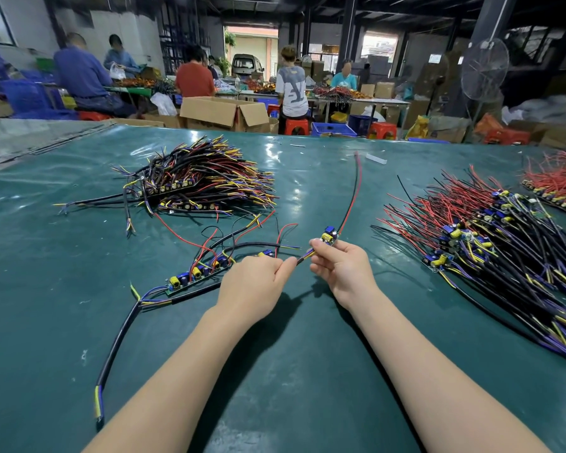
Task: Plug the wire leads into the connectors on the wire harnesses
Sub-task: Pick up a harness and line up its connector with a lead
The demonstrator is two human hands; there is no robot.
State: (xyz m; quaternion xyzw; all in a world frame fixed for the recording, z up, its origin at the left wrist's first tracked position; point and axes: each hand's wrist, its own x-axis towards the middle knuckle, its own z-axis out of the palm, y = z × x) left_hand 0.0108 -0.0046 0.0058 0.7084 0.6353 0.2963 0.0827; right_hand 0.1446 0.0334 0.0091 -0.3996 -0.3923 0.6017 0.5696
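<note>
Over the teal-covered desk (62, 322): your left hand (257, 279) pinches a black-sheathed yellow-and-purple wire lead (303, 257); your right hand (342, 271) pinches a small circuit board with yellow and blue parts (329, 236).

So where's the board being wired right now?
Centre of the head view: the board is pinched in the right hand, left of the big wire pile.

Over the green table (307, 371), right hand (342, 273) pinches a small circuit board (329, 236) with red and black leads (352, 197) trailing away. Left hand (258, 282) pinches a black cable end (303, 257) meeting it. Wire harness piles left (203, 178) and right (490, 243).
</note>
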